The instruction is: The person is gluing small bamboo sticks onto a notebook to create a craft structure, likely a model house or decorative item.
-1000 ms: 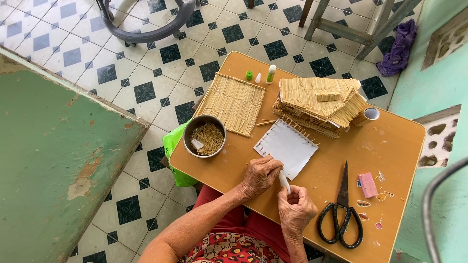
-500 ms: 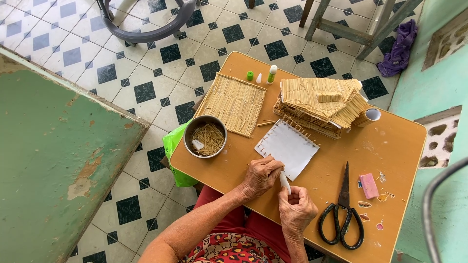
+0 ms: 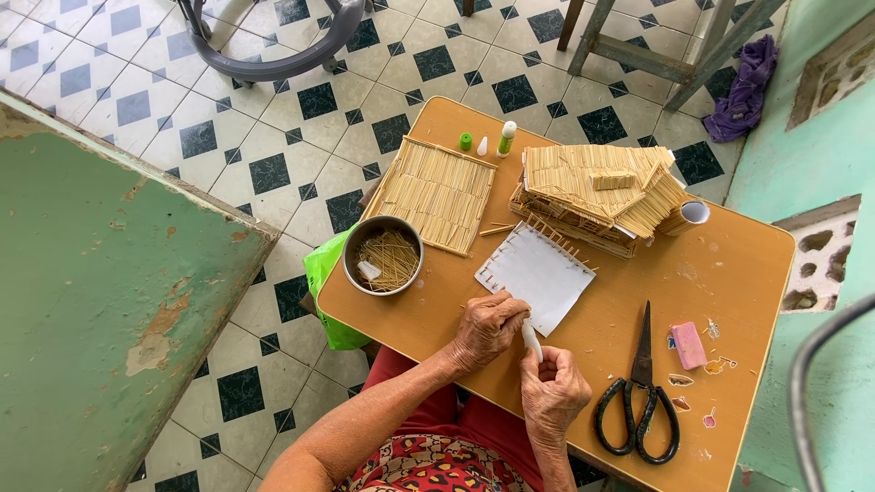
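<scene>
My left hand point(image 3: 488, 330) rests on the near edge of the wooden table point(image 3: 747, 273), its fingers curled around the upper end of a small white tube point(image 3: 531, 340). My right hand point(image 3: 552, 393) sits just below it, pinching the tube's lower end. Right beside the hands lies a white paper square point(image 3: 540, 273) with thin sticks glued along two edges. A metal bowl point(image 3: 383, 255) with loose sticks stands to the left. Behind the paper are a flat stick mat point(image 3: 437, 192) and a model house of sticks point(image 3: 597, 194).
Black scissors point(image 3: 638, 405) and a pink eraser point(image 3: 688, 345) lie at the right, with small paper scraps. A green-capped glue bottle point(image 3: 506, 139) stands at the far edge. A green bag point(image 3: 326, 290) hangs off the left side. A green wall panel point(image 3: 100, 301) is at left.
</scene>
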